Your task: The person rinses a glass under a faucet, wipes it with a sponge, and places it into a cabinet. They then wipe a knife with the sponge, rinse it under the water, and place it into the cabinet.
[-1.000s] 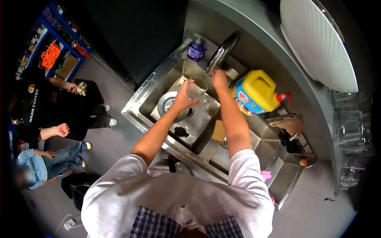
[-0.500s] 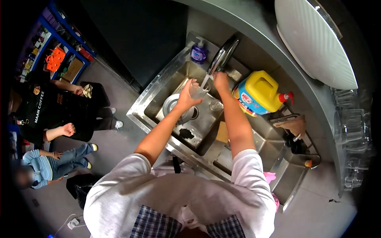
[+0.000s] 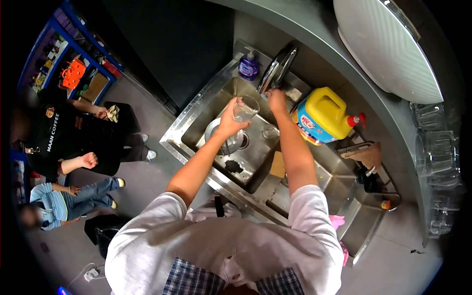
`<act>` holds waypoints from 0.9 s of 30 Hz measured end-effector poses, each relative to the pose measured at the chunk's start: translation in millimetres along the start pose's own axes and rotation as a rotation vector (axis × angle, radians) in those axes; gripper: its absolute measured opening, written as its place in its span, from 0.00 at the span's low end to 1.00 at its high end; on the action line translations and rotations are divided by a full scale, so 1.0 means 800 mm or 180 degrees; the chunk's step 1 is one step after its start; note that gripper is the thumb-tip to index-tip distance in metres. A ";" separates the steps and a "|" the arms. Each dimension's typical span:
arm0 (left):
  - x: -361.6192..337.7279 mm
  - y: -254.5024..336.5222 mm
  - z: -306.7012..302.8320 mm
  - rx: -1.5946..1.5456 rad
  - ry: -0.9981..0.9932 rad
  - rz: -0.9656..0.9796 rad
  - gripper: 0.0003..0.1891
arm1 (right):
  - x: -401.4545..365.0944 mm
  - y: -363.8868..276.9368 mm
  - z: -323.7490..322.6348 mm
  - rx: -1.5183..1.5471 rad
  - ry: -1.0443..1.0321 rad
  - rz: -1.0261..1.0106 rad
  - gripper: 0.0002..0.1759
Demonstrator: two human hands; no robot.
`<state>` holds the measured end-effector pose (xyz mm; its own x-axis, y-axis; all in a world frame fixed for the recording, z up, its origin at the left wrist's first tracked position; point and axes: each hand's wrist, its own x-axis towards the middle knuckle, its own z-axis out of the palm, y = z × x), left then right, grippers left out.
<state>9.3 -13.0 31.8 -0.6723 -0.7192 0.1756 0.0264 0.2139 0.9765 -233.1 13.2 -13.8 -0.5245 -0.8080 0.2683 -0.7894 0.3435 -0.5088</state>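
Observation:
My left hand [image 3: 230, 120] is wrapped round a clear drinking glass [image 3: 246, 109], its open rim facing up, above the sink basin [image 3: 255, 164]. Beside the tap [image 3: 275, 66], my right hand [image 3: 276, 100] has its fingers curled closed. A small pale bit shows at its fingertips, too little to name. Down in the basin, another clear glass [image 3: 270, 131] stands near the drain. A round metal dish [image 3: 212, 132] lies partly hidden behind my left hand and forearm.
A purple soap pump bottle [image 3: 248, 66] stands at the sink's back corner. Right of my right arm is a yellow detergent jug [image 3: 322, 114]. A brown sponge [image 3: 278, 164] lies on the sink divider. Overhead, a shelf [image 3: 393, 110] carries glasses. Two people are at the left.
The water stream that ran from the tap into the glass no longer shows. My left hand holds the glass in nearly the same place; my right hand stays beside the tap.

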 end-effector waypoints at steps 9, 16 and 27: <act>-0.002 0.020 0.004 0.0297 0.0009 0.0198 0.47 | -0.007 0.001 0.005 0.0147 -0.0093 0.0325 0.10; 0.005 -0.007 0.005 0.0416 0.0012 0.0454 0.45 | -0.041 -0.014 -0.011 0.0391 0.0242 0.0271 0.21; -0.009 0.012 0.020 0.0517 -0.0087 0.0102 0.46 | -0.050 -0.017 -0.052 0.0722 0.0019 0.0749 0.18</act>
<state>2.6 5.2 38.0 -0.6930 -0.6924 0.2008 -0.0702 0.3420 0.9371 -214.5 60.4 16.8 -0.6864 -0.7162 0.1262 -0.5555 0.4044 -0.7265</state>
